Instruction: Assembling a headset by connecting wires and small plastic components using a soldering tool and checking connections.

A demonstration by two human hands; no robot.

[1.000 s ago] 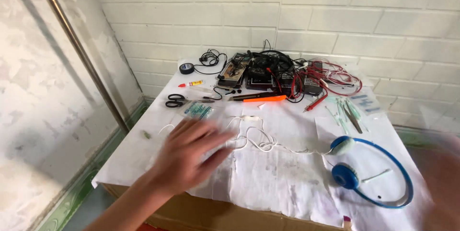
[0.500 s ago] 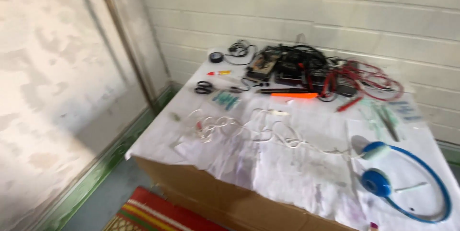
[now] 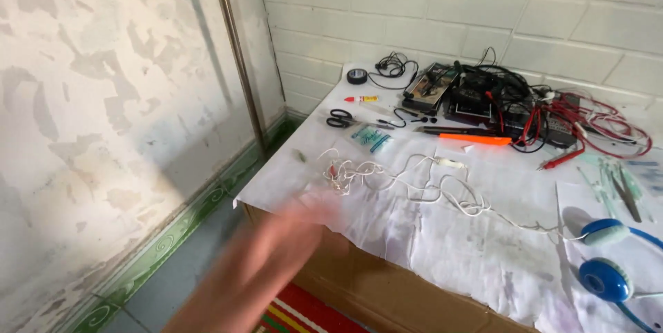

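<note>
Just beyond our left hand [image 3: 266, 264], which is motion-blurred, fingers spread, holding nothing, lies the tangled white cable [image 3: 387, 177] on the paper-covered table [image 3: 442, 250]. Farther past it sit black scissors [image 3: 340, 119]; well off to its right, blue headphones [image 3: 608, 271].

Soft daylight, motion-blurred left hand [image 3: 266, 264]
</note>
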